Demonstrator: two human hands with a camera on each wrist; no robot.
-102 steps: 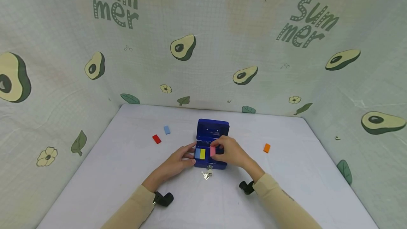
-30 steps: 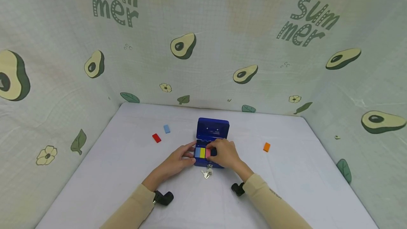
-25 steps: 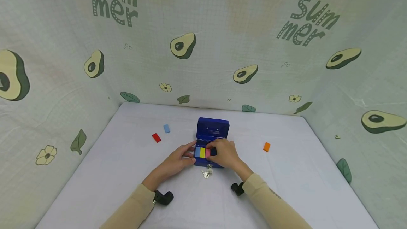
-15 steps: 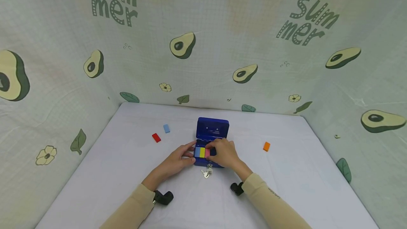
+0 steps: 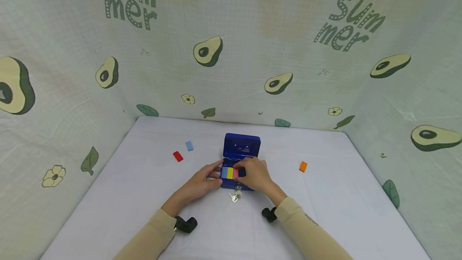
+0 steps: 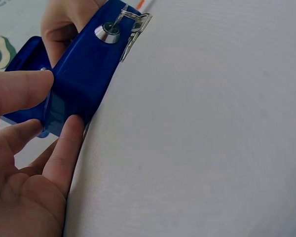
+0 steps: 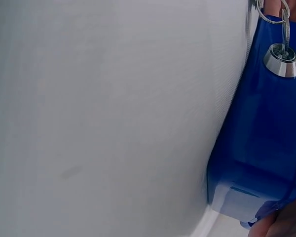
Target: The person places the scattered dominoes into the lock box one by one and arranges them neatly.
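A small blue metal cash box (image 5: pixel 242 145) stands on the table with its lid raised. Inside it, a light-blue block (image 5: pixel 224 172) and a yellow block (image 5: pixel 229 173) sit side by side at the left. Thumb and fingers of my right hand (image 5: pixel 256 175) pinch a pink block (image 5: pixel 236 173) beside the yellow one; this hand covers the box's right part. My left hand (image 5: pixel 199 182) rests its fairly straight fingers and thumb against the box's left end. From the front lock hangs a ring of keys (image 5: pixel 234 198), also visible as keys (image 6: pixel 133 29) in the left wrist view.
On the white table, a red block (image 5: pixel 178 156) and another light-blue block (image 5: pixel 189 146) lie left of the box. To its right lies an orange block (image 5: pixel 302 166). A printed cloth (image 5: pixel 238 23) hangs around the table's back and sides.
Since the earliest frame, my right hand has moved left with the pink block, bringing it beside the yellow one. Over the last second, both hands stay in place.
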